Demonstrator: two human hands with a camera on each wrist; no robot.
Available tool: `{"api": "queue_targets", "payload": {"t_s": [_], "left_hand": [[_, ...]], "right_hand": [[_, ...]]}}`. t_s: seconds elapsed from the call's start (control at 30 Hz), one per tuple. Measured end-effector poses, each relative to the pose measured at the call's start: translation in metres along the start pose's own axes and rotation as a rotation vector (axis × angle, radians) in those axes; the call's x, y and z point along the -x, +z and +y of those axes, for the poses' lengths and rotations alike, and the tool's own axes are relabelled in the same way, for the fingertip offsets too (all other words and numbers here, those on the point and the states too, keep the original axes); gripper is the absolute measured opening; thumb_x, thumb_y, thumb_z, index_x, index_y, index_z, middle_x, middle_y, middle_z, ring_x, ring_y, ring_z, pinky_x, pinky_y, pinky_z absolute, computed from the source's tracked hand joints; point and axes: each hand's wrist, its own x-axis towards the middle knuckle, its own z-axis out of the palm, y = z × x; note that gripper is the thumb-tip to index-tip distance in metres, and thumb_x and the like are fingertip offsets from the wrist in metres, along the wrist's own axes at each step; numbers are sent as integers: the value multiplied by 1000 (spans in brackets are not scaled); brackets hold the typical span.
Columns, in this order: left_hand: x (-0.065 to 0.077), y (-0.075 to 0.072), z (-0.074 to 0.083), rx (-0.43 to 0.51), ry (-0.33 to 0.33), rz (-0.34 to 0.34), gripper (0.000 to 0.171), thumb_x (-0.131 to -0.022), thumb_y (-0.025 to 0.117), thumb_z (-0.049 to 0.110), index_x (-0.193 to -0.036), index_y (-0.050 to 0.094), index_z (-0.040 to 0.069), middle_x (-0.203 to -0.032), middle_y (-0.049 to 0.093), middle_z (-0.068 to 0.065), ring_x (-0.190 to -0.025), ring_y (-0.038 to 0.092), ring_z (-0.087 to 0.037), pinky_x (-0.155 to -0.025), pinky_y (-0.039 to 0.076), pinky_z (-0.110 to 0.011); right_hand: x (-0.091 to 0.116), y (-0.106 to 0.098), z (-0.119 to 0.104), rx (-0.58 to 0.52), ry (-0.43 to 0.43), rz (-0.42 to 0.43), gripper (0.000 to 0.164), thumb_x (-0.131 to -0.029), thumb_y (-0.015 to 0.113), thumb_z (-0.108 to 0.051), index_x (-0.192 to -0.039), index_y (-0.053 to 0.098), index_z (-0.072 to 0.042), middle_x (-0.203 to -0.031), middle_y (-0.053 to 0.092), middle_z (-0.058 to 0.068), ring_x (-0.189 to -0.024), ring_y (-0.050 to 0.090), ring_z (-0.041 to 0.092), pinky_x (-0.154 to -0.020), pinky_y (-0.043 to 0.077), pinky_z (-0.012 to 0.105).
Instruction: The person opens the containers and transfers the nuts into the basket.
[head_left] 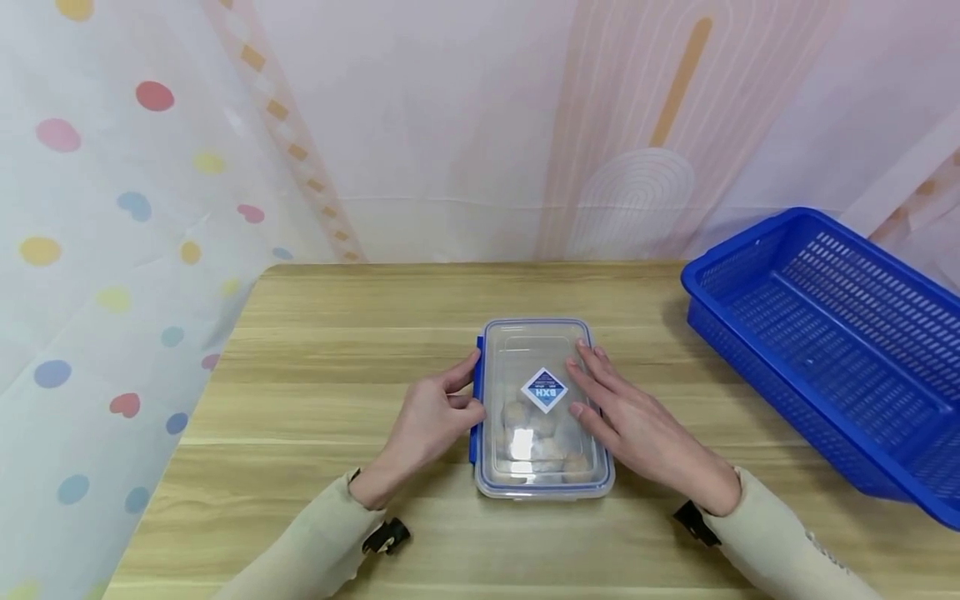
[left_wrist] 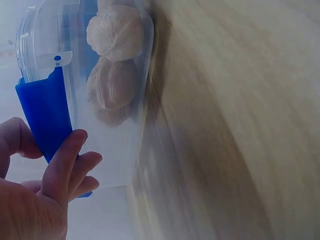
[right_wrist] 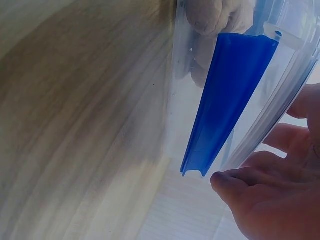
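A clear food container [head_left: 537,346] with a blue-edged lid and a diamond label [head_left: 544,391] stands on the table. Round, pale, wrinkled lumps [left_wrist: 116,32] lie inside; their kind is unclear. My left hand [head_left: 433,414] is at the container's left side, its thumb and fingers pinching the blue latch [left_wrist: 46,107] there. My right hand [head_left: 645,429] rests on the right part of the lid, fingers extended and spread. In the right wrist view, another blue latch [right_wrist: 227,95] on the right side slants away from the lid rim, beside that hand.
A blue perforated plastic basket [head_left: 780,379] stands at the right of the wooden table [head_left: 322,350]. Behind the table hangs a patterned cloth [head_left: 450,125]. Each sleeve has a black strap buckle near the wrist.
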Motion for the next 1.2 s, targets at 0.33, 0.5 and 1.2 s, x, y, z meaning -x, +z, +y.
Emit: {"api": "queue_targets", "payload": {"t_s": [0.33, 0.5, 1.2], "left_hand": [[-3, -9, -10, 67, -40, -50, 76, -87, 56, -12, -159, 36, 0, -145, 56, -28, -119, 67, -36, -89, 60, -34], [-3, -17, -16, 103, -54, -144, 75, -93, 52, -11, -163, 27, 2, -153, 49, -26, -123, 65, -34, -92, 59, -32], [5, -23, -15, 95, 21, -161, 52, -108, 48, 16, -153, 41, -9, -156, 45, -25, -136, 54, -39, -106, 51, -40]], "right_hand": [[-1, 1, 1, -10, -2, 4, 57, -111, 50, -31, -158, 38, 0, -171, 15, 15, -155, 20, 37, -121, 29, 56], [-2, 0, 1, -16, 3, 8, 57, -111, 51, -31, -158, 39, -1, -171, 16, 15, -155, 21, 37, -120, 30, 56], [4, 1, 2, -133, 72, 37, 61, -109, 55, -35, -160, 39, -8, -172, 15, 6, -156, 20, 32, -121, 28, 58]]}}
